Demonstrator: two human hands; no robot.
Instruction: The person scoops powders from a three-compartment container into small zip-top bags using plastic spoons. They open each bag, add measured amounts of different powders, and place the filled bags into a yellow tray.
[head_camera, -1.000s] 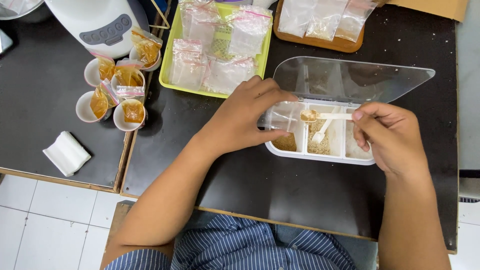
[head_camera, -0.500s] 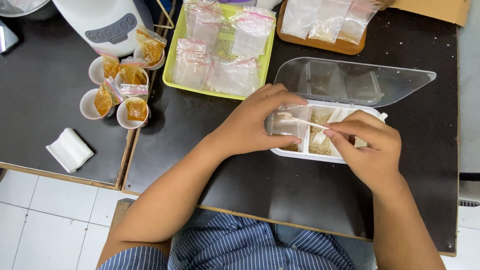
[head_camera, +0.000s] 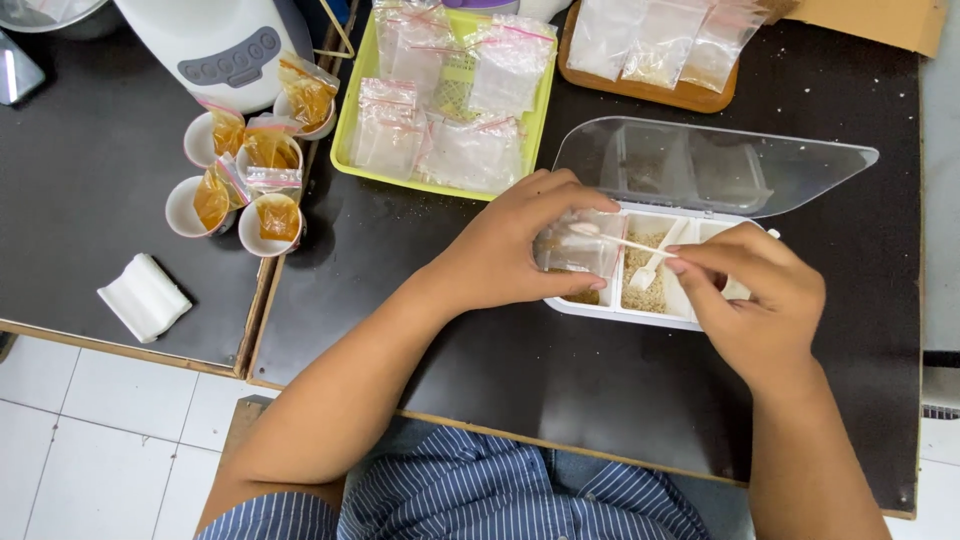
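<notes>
Two hands over white compartment box (head_camera: 640, 308) on black table (head_camera: 480, 340): left hand (head_camera: 510, 250) pinched around small clear bag (head_camera: 578, 248) above box's left section. Right hand (head_camera: 760, 300) closed on thin white spoon (head_camera: 612, 238), tip at bag mouth. Beyond box, yellow tray (head_camera: 352, 130) of filled bags.

Bright, even light from overhead; soft shadows under the forearms on the dark desk (head_camera: 600, 390). Glare whitens the clear lid (head_camera: 720, 165); focus stays sharp.
</notes>
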